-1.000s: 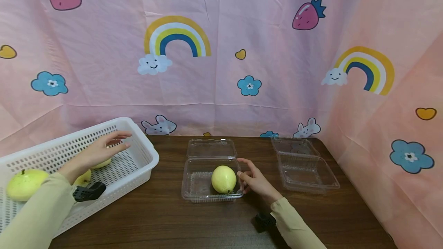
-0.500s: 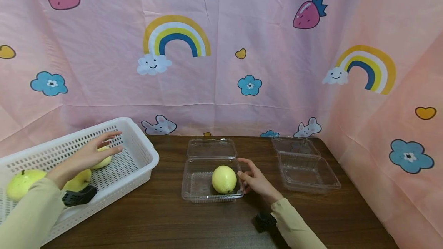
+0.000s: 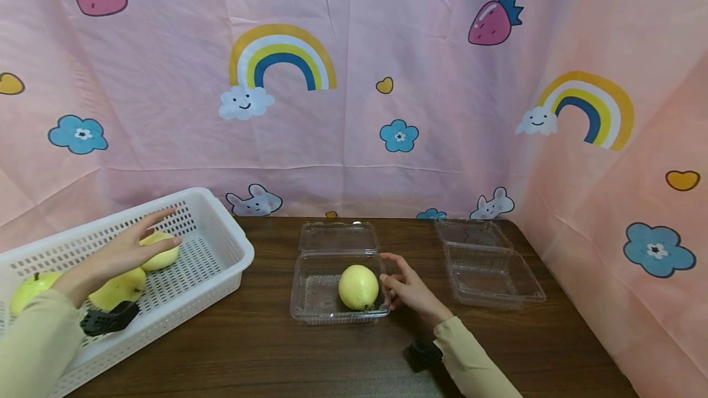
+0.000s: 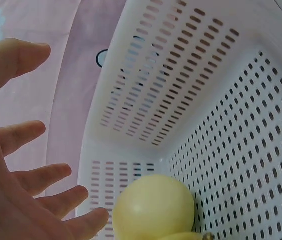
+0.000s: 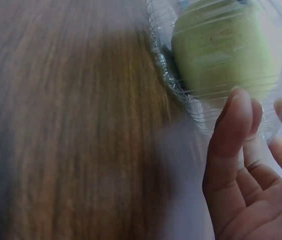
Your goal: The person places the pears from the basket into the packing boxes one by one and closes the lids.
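My left hand (image 3: pixel 113 257) hovers over the white basket (image 3: pixel 232 244) with its fingers spread and holds nothing. Below it lie a round yellow pear (image 3: pixel 161 252) and another yellow pear (image 3: pixel 118 290); a greener pear (image 3: pixel 34 290) is partly hidden behind the wrist. In the left wrist view, the fingertips stand beside the pale pear (image 4: pixel 153 207). A clear plastic clamshell container (image 3: pixel 312 296) sits mid-table, lid up, with one pear (image 3: pixel 358 287) in its right half. My right hand (image 3: pixel 412 290) touches its right side with relaxed fingers, thumb near the rim.
A second clear clamshell container (image 3: pixel 487 275) stands with its lid up at the right of the dark wooden table (image 3: pixel 265 349). A pink patterned cloth (image 3: pixel 354 189) hangs behind the table and along its right side.
My left hand has drawn back leftward over the basket, its fingers spreading, and more of the pears beneath now shows. The right hand and both containers have stayed in place.
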`<state>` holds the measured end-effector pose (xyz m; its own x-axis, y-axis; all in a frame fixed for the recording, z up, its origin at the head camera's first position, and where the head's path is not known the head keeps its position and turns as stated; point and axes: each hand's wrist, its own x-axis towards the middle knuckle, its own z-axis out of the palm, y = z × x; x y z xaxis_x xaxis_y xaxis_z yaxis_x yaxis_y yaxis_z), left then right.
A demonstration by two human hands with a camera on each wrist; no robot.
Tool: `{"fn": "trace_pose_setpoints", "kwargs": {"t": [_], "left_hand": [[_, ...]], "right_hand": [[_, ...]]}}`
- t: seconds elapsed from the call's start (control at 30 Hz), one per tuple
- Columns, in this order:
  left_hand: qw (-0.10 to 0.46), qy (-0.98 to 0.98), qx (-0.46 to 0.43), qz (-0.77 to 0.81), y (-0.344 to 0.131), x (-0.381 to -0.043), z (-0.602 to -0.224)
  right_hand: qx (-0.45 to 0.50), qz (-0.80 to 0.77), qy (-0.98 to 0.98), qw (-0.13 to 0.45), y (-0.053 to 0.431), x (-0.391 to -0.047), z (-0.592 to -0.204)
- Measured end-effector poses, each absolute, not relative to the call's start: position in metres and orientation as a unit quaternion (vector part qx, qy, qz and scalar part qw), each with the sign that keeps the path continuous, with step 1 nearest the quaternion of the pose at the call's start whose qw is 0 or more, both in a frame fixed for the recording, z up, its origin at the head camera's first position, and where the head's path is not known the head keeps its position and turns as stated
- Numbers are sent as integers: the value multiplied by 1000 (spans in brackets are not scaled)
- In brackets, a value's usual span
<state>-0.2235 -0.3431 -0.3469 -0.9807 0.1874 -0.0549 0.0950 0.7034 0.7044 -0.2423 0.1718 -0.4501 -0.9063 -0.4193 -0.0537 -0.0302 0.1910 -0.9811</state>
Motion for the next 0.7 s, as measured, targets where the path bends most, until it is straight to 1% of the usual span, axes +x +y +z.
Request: {"fn": "trace_pose_setpoints", "kwargs": {"t": [0.4,0.7], "left_hand": [[69,925,65,369,-364,-216,-355],[64,931,56,356,-386,-211,-359]], "right_hand": [[-142,-620,755,160,172,-244,-453],[-149,-621,753,162,172,-243,-453]]}}
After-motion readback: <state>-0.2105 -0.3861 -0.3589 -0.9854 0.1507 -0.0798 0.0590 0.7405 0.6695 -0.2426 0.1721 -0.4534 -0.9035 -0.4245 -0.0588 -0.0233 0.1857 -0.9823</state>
